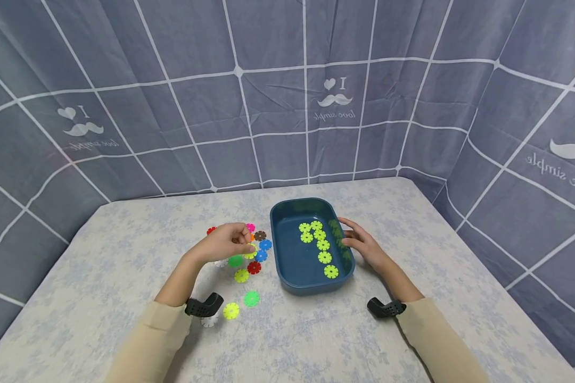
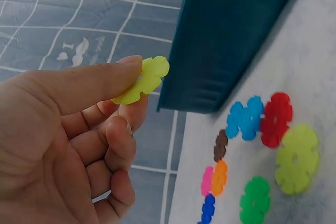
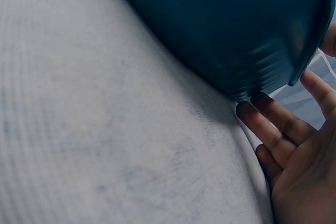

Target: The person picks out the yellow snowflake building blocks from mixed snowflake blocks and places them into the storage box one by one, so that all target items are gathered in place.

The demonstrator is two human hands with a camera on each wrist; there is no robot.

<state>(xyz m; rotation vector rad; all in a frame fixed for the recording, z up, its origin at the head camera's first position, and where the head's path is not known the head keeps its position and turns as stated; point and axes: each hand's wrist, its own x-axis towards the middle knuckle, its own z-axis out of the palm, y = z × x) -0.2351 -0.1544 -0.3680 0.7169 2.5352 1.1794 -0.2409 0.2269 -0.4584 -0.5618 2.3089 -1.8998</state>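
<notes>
My left hand [image 1: 226, 243] pinches a yellow-green snowflake disc [image 2: 149, 80] between thumb and index finger, left of the dark blue plastic bin [image 1: 289, 284]. Its other fingers curl loosely below. More discs lie on the table under and around this hand, among them a red disc [image 1: 254, 267], a blue disc [image 1: 261, 256], a brown disc [image 1: 260, 235] and a green disc [image 1: 251, 299]. My right hand [image 1: 369, 250] rests at the bin's right side. Its fairly straight fingers touch the outer wall and rim. Several yellow-green discs [image 1: 323, 245] lie inside the bin.
Nearer me on the left lie a yellow-green disc [image 1: 231, 310] and a pale disc [image 1: 210, 321], partly covered by the left wrist camera [image 1: 205, 306]. A pale patterned cloth covers the table [image 1: 311, 340]. Grey-blue curtains [image 1: 278, 106] hang behind and beside it.
</notes>
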